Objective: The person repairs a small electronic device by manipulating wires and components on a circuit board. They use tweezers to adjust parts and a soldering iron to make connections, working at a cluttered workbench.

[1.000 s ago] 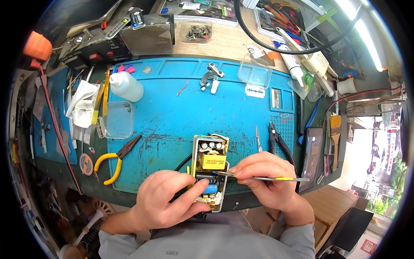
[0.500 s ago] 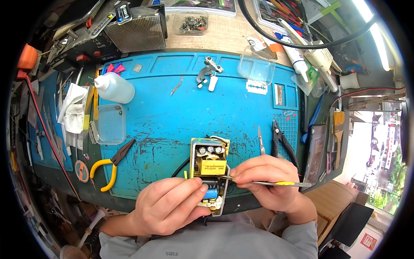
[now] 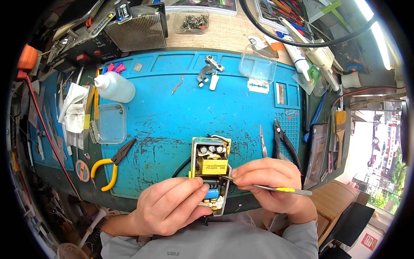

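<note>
A small open power supply unit [image 3: 193, 155] stands at the near edge of the blue mat, its parts facing up. Inside are a yellow-wrapped transformer [image 3: 214, 166], several round capacitors and a blue cylindrical part [image 3: 212, 193]. Closed round its left side, my left hand [image 3: 174, 203] steadies the unit with thumb and fingers, partly covering its lower half. My right hand [image 3: 269, 181] pinches metal tweezers [image 3: 276, 188] with a yellow mark. Their tip reaches into the unit just below the transformer; what it touches there is too small to tell.
Yellow-handled pliers [image 3: 105, 172] lie left of the unit. Flush cutters [image 3: 282, 140] and a slim knife [image 3: 262, 141] are to the right. Farther off are a squeeze bottle [image 3: 115, 87], clear plastic boxes [image 3: 124, 125], a small metal clamp [image 3: 210, 69] and a razor blade [image 3: 258, 87].
The tweezers' rear end has tipped slightly toward me, while their tip stays below the transformer. My left hand keeps its hold on the unit; the whole view has shifted a little.
</note>
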Action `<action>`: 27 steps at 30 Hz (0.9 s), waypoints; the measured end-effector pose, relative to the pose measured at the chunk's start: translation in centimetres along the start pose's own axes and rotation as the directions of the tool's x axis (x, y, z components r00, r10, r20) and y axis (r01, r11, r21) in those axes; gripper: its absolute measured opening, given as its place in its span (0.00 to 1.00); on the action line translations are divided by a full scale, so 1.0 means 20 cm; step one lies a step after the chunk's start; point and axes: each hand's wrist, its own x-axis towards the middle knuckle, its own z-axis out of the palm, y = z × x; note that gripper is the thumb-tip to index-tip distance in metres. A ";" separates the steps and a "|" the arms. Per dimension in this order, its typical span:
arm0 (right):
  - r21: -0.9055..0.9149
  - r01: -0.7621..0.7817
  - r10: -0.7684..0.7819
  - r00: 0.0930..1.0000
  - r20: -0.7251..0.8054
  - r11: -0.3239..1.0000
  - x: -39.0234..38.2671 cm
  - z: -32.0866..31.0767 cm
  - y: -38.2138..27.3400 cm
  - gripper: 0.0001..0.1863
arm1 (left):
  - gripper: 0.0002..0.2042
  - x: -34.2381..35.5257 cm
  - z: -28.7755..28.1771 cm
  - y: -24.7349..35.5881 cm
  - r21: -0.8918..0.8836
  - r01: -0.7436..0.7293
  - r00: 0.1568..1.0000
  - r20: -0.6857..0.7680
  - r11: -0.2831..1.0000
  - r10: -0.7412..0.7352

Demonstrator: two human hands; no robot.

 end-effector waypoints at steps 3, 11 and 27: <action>-0.026 0.022 -0.022 1.000 -0.013 0.999 -0.01 0.01 0.00 0.13 | 0.19 0.00 0.00 0.00 0.001 -0.004 1.000 -0.004 1.000 0.004; -0.083 0.074 -0.074 0.997 0.001 0.994 -0.01 0.00 0.01 0.13 | 0.20 0.00 0.00 0.00 0.001 -0.005 1.000 -0.006 1.000 0.005; -0.199 0.200 -0.188 0.979 0.077 0.959 0.01 -0.02 -0.01 0.14 | 0.21 0.02 -0.01 0.03 -0.002 0.103 0.994 0.041 0.995 -0.103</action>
